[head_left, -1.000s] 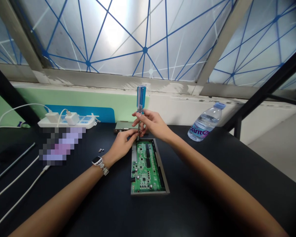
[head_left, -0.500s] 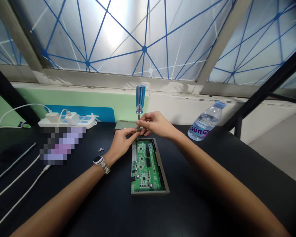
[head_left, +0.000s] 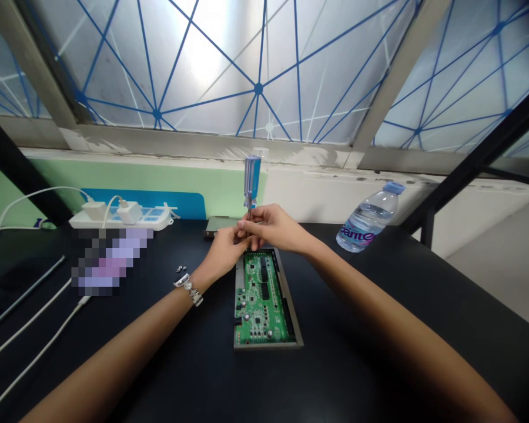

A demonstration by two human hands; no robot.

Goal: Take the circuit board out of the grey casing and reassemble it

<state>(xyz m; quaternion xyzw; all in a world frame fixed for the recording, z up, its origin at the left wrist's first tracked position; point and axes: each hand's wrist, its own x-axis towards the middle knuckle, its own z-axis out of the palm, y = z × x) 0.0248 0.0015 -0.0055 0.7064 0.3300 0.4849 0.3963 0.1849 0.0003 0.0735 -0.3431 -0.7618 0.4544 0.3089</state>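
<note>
The largest feature ahead of you is the frosted window, patterned with blue lines and dots. Below it you have the black tabletop, which carries the items listed here. The green circuit board sits in its metal tray directly in front of you, near the middle of the tabletop, its long side running away from you. To your right, well apart from the tray, the water bottle stands near the wall, appearing tilted in this view. At far left, the white power strip has two plugs fitted.

Your right hand grasps the screwdriver just below its handle, with thumb and fingers closed around the shaft. Your left hand is at the far left corner of the tray, its fingertips touching those of the right; whether they also pinch the shaft cannot be told. Beyond your left hand lies a flat grey metal part, partly covered.

The screwdriver is upright, blue and clear at the handle; its tip is hidden behind your fingers. You wear a metal bracelet on the left wrist. Just beyond it lie several tiny metal pieces, loose on the tabletop.
</note>
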